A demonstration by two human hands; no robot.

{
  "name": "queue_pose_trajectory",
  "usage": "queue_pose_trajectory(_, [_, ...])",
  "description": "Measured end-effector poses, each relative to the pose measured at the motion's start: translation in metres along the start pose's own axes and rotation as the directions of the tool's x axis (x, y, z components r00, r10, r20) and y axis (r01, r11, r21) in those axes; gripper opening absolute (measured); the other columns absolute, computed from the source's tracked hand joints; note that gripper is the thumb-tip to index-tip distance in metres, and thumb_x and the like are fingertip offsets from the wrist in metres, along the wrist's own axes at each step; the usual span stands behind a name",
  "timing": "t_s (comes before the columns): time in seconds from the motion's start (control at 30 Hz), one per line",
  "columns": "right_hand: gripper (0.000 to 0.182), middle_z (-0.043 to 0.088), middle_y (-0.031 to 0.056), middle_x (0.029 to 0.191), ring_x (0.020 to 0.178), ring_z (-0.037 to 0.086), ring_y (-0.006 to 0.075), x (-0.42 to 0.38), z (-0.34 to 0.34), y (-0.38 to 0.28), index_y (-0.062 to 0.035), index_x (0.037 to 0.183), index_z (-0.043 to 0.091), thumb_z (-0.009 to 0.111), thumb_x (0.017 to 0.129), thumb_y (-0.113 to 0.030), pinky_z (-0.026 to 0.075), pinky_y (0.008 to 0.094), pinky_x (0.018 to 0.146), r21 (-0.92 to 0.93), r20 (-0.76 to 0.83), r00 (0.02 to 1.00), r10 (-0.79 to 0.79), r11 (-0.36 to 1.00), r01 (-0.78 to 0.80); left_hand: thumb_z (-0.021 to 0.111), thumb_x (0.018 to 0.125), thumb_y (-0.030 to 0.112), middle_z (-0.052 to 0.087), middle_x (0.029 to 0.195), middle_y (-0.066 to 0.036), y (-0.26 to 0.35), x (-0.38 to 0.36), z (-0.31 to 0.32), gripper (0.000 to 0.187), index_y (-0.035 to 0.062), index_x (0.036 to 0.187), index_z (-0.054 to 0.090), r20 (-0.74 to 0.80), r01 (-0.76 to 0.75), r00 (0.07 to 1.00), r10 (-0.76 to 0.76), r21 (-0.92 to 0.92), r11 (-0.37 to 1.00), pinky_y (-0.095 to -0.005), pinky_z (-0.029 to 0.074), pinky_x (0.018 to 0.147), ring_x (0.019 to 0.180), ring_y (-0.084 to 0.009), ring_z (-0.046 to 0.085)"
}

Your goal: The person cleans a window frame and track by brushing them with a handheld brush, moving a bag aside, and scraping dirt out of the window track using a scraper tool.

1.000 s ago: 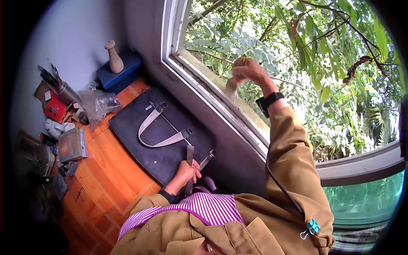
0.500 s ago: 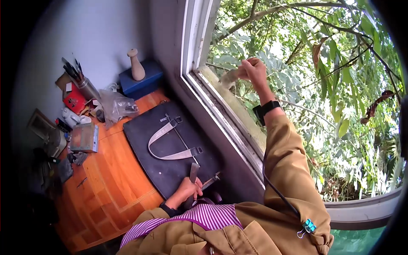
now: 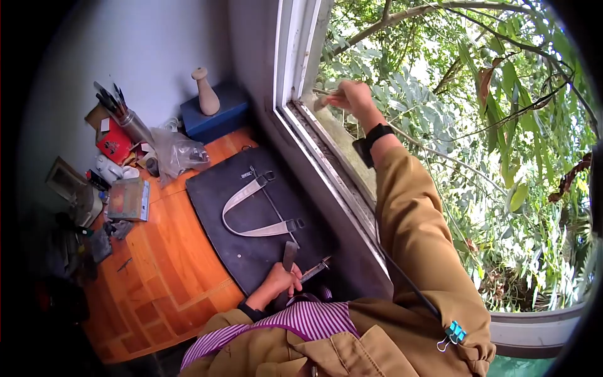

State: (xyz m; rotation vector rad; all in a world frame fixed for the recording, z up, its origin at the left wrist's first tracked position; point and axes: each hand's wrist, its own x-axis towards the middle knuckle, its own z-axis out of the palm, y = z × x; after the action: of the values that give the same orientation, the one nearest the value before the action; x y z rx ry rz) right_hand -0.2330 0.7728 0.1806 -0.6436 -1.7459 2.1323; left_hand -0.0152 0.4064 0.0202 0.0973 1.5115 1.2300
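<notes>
The person is leaning out over the window sill (image 3: 342, 141), the right hand (image 3: 350, 97) closed on a small brush or cloth (image 3: 323, 100) and working it along the sill's far end. Next, I judge, comes another stroke nearer along the ledge. The left hand (image 3: 279, 279) is gripping flat metal tools (image 3: 290, 254) on the black bag (image 3: 251, 213) lying on the wooden surface (image 3: 157, 264). I can read no writing.

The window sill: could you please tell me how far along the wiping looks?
Nothing shows as finished. The right hand holds a small cloth-like item at the sill's far corner; the near sill looks untouched. The left hand holds metal tools over the black bag.
</notes>
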Motion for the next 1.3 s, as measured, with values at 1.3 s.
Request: queue_pose_trajectory(1.3, [0.026,0.064,0.0222,0.075,0.055,0.065,0.0279,-0.182,-0.08,-0.044,0.0034,0.089,0.064,0.045,0.072,-0.002,0.054,0.0333,0.057,-0.959,0.01,0.987,-0.157,-0.28,-0.034,0.042,0.07,-0.004,0.059,0.06,-0.017,0.001,0.0,-0.004,0.015,-0.0029,0.08,0.053,0.048,-0.061,0.997,0.061,-0.019,0.998,-0.0295,0.04,0.035,0.037,-0.0178,0.049])
